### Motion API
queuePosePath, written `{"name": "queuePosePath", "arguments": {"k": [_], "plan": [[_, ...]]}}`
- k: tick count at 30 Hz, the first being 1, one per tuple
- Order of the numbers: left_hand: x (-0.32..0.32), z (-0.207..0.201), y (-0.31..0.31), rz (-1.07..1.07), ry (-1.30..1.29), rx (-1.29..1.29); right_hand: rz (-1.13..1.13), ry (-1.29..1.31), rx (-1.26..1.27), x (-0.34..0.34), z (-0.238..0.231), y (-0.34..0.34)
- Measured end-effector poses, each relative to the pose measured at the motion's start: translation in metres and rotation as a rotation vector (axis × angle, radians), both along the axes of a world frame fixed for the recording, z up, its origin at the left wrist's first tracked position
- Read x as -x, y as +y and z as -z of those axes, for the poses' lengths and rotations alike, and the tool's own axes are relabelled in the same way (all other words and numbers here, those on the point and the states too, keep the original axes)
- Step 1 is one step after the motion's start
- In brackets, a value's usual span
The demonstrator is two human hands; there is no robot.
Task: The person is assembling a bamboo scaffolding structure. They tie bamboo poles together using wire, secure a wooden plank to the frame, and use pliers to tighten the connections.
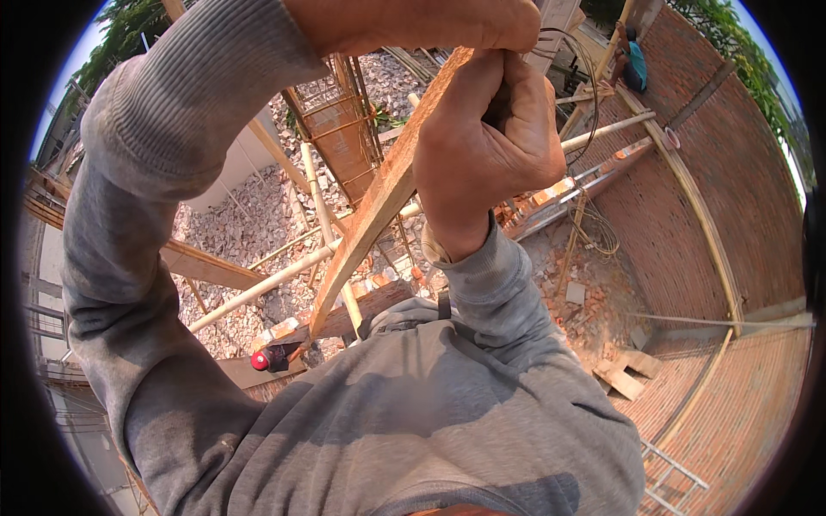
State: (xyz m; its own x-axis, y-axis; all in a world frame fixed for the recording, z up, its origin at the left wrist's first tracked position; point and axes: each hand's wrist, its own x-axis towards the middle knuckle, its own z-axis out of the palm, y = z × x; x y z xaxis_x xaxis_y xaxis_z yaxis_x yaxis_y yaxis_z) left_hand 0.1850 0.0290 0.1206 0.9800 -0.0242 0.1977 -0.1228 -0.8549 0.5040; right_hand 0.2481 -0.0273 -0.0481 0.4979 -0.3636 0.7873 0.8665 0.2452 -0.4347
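Both my hands are raised close together at the top of the view, their fingertips meeting. My left hand (430, 24) reaches across from the left with its fingers closed in a pinch. Just below it, my right hand (490, 150) is closed, thumb against curled fingers. A loop of thin dark wire (594, 103) comes out beside the fingertips and hangs to the right of my right hand. What lies between the fingers is mostly hidden. Behind my right hand, a long wooden beam (376, 206) slopes down toward my waist.
Far below lies broken brick rubble (237, 219). Bamboo poles (267, 284) and a rebar cage (344, 112) stand around me. A brick wall (680, 181) rises at right. One person in teal (635, 67) is at upper right; another in a red cap (261, 360) is lower left.
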Motion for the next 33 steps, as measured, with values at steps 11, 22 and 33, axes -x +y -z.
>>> {"name": "queuePosePath", "arguments": {"k": [11, 22, 33], "plan": [[-0.003, 0.012, -0.038, -0.208, -0.165, -0.19, 0.085, -0.072, -0.005, -0.004, 0.003, 0.003], [-0.008, 0.021, -0.012, 0.0, -0.296, -0.384, -0.111, -0.286, 0.451, 0.015, -0.006, -0.091], [-0.016, 0.042, 0.004, 0.213, -0.619, -0.784, -0.132, -0.3, 0.652, -0.051, -0.053, -0.125]]}}
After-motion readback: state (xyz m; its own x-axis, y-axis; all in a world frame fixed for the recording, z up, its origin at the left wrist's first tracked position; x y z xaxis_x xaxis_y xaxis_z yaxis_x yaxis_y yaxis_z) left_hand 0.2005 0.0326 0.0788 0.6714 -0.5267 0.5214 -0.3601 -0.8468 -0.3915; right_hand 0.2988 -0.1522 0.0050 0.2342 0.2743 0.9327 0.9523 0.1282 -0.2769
